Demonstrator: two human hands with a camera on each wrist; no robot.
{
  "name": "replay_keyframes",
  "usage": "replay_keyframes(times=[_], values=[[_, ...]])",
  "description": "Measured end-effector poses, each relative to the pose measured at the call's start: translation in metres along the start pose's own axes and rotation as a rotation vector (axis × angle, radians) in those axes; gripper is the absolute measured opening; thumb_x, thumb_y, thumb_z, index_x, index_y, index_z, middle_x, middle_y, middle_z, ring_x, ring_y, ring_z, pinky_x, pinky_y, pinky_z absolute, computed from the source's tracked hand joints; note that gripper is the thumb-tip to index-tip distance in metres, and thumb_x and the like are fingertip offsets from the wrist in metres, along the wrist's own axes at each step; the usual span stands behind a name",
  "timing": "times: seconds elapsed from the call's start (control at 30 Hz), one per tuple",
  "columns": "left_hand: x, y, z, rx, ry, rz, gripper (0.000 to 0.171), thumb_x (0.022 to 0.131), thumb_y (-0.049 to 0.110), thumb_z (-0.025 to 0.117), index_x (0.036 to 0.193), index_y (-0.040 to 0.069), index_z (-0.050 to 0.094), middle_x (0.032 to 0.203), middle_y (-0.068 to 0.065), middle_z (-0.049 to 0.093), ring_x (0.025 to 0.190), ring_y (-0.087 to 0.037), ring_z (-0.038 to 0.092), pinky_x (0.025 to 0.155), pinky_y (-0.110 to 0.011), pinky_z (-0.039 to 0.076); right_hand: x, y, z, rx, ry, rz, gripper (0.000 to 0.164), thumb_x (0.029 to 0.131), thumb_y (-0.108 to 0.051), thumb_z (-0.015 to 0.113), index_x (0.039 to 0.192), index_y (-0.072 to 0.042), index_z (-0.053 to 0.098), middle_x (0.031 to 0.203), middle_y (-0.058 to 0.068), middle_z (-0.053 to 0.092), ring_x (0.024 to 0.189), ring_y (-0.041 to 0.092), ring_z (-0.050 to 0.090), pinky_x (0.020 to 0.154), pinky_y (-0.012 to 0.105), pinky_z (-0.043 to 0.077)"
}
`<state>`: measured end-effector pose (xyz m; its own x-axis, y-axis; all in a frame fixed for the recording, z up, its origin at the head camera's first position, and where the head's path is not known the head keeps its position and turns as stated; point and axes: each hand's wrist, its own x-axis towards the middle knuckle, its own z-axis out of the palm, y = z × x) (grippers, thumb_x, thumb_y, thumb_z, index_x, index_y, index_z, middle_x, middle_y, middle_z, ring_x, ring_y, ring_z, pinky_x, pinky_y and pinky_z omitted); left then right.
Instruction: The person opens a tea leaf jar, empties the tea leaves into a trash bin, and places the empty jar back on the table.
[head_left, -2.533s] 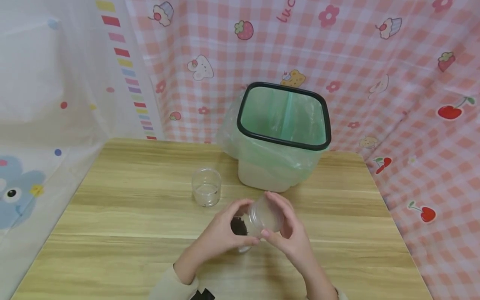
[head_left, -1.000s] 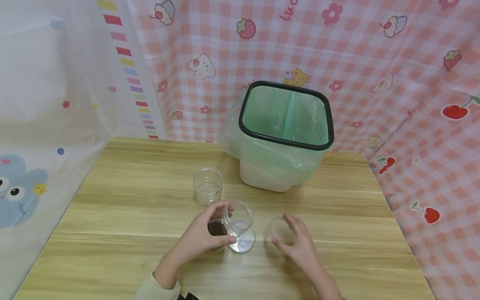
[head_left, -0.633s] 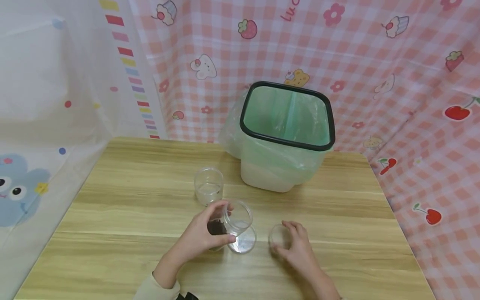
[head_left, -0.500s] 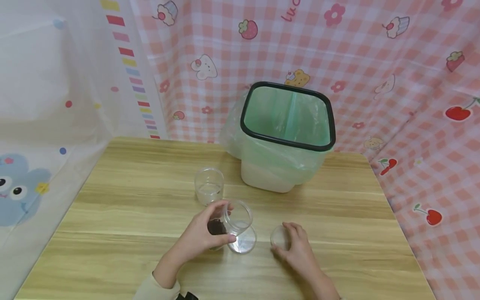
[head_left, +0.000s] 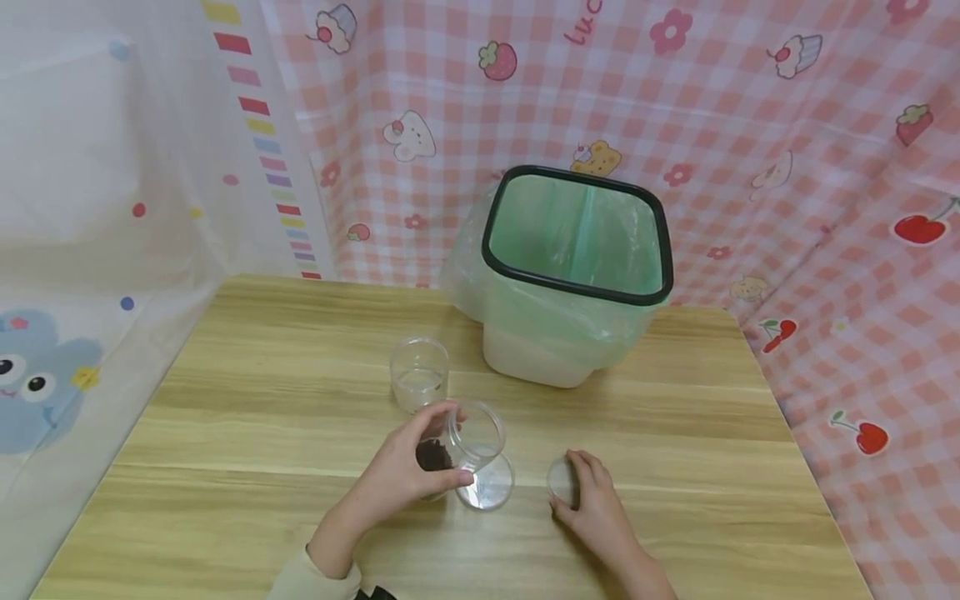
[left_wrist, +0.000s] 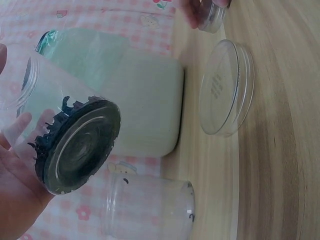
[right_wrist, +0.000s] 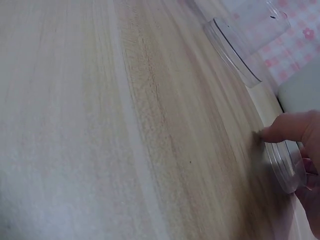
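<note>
My left hand [head_left: 405, 467] grips a clear plastic jar [head_left: 478, 435], tilted, with its mouth uncovered. Dark shredded bits [left_wrist: 62, 122] lie at the jar's bottom. To the right, my right hand [head_left: 596, 504] holds a clear round screw lid [head_left: 562, 482] by its edge, thumb and fingers on opposite sides, low at the tabletop. Between the hands a clear round shallow dish [head_left: 495, 485] lies on the table, partly behind the held jar in the head view; the left wrist view shows it [left_wrist: 220, 90] whole.
Behind my left hand stands a second clear jar [head_left: 420, 371] with a few dark specks. A green-lined bin [head_left: 555, 342] with a black rim stands at the back of the wooden table [head_left: 262, 400]. Pink checked cloth [head_left: 450, 100] hangs behind and at the right.
My right hand has taken the lid off the jar, carried it right and lowered it to the tabletop. My left hand moved left with the jar, uncovering the dish, then stayed put.
</note>
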<state>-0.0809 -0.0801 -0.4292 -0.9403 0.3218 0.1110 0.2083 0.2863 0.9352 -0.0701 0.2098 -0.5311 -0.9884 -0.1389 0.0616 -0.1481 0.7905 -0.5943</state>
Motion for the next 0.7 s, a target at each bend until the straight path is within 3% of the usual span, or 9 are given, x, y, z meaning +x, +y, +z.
replay_keyframes(times=[0.27,0.47,0.7], values=[[0.000,0.001,0.000,-0.003,0.009,-0.017,0.077,0.068,0.025,0.084,0.132,0.010,0.045,0.125,-0.003,0.058,0.115,-0.023,0.054,0.101,-0.047,0.038,-0.004,0.003,-0.003,-0.036,0.005,-0.055,0.081,0.075,-0.026,0.077,0.137,0.008,0.036,0.142,0.025,0.035,0.131,0.043,0.029,0.104,0.056,0.027],[-0.001,0.001,0.000,-0.018,0.007,-0.024,0.076,0.069,0.026,0.082,0.134,0.010,0.045,0.126,-0.003,0.058,0.115,-0.024,0.054,0.101,-0.048,0.037,-0.004,0.000,-0.013,0.023,-0.044,0.009,0.092,0.081,-0.038,0.071,0.145,0.004,0.021,0.148,0.024,0.025,0.137,0.040,0.017,0.109,0.056,0.017],[-0.001,0.001,-0.001,-0.012,0.020,0.005,0.071,0.073,0.027,0.080,0.134,0.016,0.045,0.126,-0.002,0.058,0.114,-0.023,0.054,0.099,-0.050,0.038,0.010,-0.008,-0.039,0.026,-0.030,0.018,0.085,0.089,-0.036,0.062,0.146,0.004,0.014,0.149,0.028,0.016,0.136,0.045,0.015,0.106,0.061,0.018]])
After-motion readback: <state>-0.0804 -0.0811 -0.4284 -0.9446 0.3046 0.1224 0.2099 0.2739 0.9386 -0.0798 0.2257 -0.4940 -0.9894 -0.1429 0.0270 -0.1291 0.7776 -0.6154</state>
